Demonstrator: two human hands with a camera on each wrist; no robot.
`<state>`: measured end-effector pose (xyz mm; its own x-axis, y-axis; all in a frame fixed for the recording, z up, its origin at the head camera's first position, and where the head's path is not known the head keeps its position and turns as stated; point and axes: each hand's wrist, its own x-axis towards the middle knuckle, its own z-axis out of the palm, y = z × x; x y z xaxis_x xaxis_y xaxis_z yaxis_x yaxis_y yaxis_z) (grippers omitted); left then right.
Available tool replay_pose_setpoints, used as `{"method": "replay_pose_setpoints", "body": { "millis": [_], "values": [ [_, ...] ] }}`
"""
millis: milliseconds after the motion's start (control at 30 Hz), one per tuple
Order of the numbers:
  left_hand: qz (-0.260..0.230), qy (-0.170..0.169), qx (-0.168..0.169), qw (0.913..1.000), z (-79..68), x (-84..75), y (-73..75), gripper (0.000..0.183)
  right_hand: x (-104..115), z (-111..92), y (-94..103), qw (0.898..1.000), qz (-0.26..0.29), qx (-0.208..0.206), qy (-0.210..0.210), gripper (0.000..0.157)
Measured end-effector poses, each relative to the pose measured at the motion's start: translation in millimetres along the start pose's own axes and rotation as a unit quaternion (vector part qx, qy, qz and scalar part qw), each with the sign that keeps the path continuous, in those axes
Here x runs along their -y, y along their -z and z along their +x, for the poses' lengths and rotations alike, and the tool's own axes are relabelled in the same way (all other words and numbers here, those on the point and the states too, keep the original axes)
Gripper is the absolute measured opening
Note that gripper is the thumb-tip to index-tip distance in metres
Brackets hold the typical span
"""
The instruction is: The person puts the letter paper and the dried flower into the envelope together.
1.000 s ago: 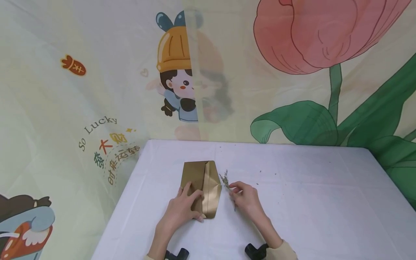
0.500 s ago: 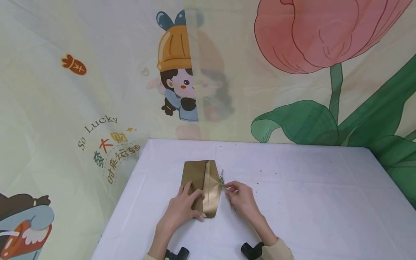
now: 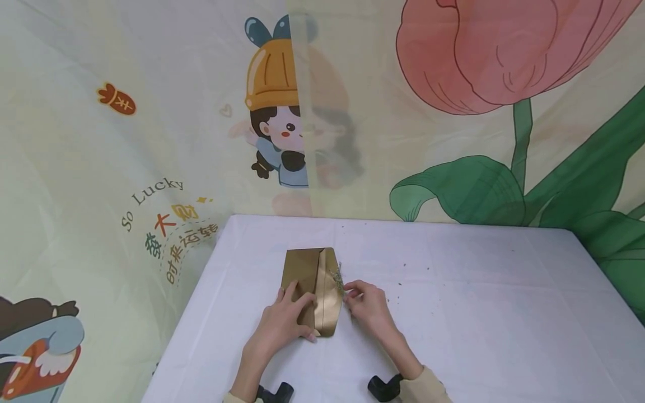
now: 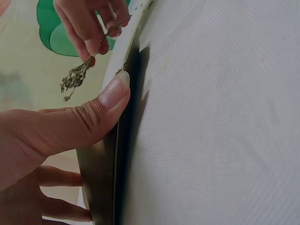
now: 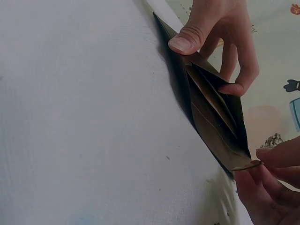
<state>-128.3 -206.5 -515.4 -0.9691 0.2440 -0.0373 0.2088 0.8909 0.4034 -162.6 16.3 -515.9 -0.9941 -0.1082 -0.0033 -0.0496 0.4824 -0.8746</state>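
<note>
A gold paper envelope [image 3: 300, 266] lies on the white-covered table, its flap unfolded to the right. My left hand [image 3: 283, 320] holds it, with fingers spread over its body. In the right wrist view that hand's thumb is on the envelope's near edge, and a bent finger at the pocket's rim keeps the mouth [image 5: 213, 110] parted. Between thumb and fingers my right hand [image 3: 370, 308] pinches the thin stem of a small dried flower sprig [image 3: 338, 278]. The sprig's head is over the flap's right edge; whether it touches the flap I cannot tell.
Several tiny dark crumbs [image 3: 405, 265] are scattered on the white tablecloth [image 3: 484, 313] to the right. Behind the table hangs a printed curtain [image 3: 363, 67] with a large flower. Black wrist mounts [image 3: 384, 387] show at the table's front.
My right hand has moved left with the sprig, bringing its head from beside the envelope to over the flap's edge. The left hand and envelope have stayed put.
</note>
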Motion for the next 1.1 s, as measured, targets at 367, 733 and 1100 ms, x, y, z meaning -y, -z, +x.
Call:
{"method": "replay_pose_setpoints", "body": {
  "millis": [367, 733, 1100],
  "values": [
    [-0.003, 0.005, 0.008, 0.9999, -0.5, -2.9, 1.6, 0.072, 3.0, 2.9, -5.8, 0.999, 0.035, 0.001, 0.006, 0.026],
    [-0.002, 0.013, 0.014, 0.9998, -1.4, -5.2, 1.3, 0.073, 1.8, 5.4, -8.4, 0.998, 0.056, 0.023, -0.005, 0.029],
    [-0.006, 0.022, 0.015, 0.9996, -0.7, -8.4, 2.0, 0.074, -1.9, 10.9, -11.3, 0.998, 0.057, 0.028, -0.018, 0.030]
  ]
}}
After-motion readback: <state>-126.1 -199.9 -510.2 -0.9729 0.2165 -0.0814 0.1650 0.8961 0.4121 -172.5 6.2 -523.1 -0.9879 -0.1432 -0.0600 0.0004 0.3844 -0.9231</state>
